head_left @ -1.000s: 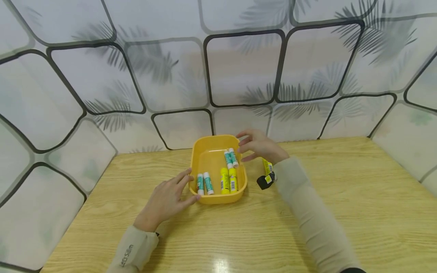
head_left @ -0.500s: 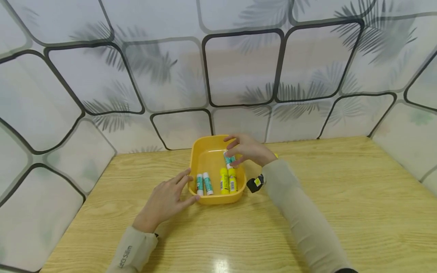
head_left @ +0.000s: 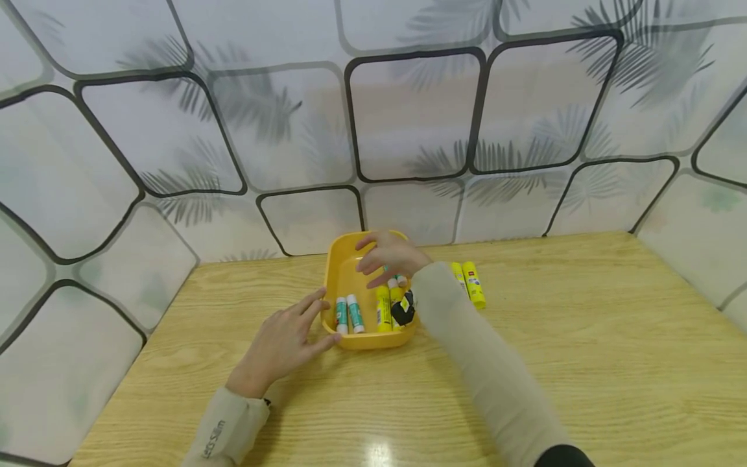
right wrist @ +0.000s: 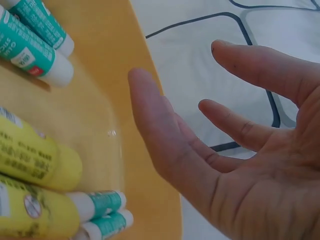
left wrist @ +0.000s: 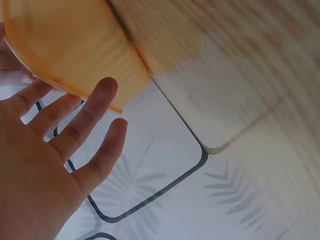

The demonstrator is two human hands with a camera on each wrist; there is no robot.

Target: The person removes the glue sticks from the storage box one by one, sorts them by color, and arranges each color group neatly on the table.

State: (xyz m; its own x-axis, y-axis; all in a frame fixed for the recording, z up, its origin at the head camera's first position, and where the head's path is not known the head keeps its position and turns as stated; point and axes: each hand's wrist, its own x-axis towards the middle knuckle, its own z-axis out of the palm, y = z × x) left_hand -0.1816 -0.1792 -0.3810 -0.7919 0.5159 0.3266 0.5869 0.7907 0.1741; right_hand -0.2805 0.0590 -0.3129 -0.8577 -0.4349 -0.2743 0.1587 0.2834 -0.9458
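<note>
A yellow plastic basket stands near the back of the table, with several glue sticks inside. Two teal-and-white glue sticks lie at its front left and two yellow glue sticks at its front right. More teal ones lie behind the yellow pair, partly hidden in the head view by my right hand. That hand is over the basket, fingers spread and loosely bent, nothing held. My left hand has its fingertips at the basket's left rim, fingers relaxed.
Two more yellow glue sticks lie on the wooden table right of the basket, one partly covered by the right sleeve. A patterned wall covering rises right behind the basket. A black camera sits at the right wrist.
My right hand has moved left from beside the basket's right rim to over it, uncovering the yellow glue sticks on the table. The left hand and basket have stayed in place.
</note>
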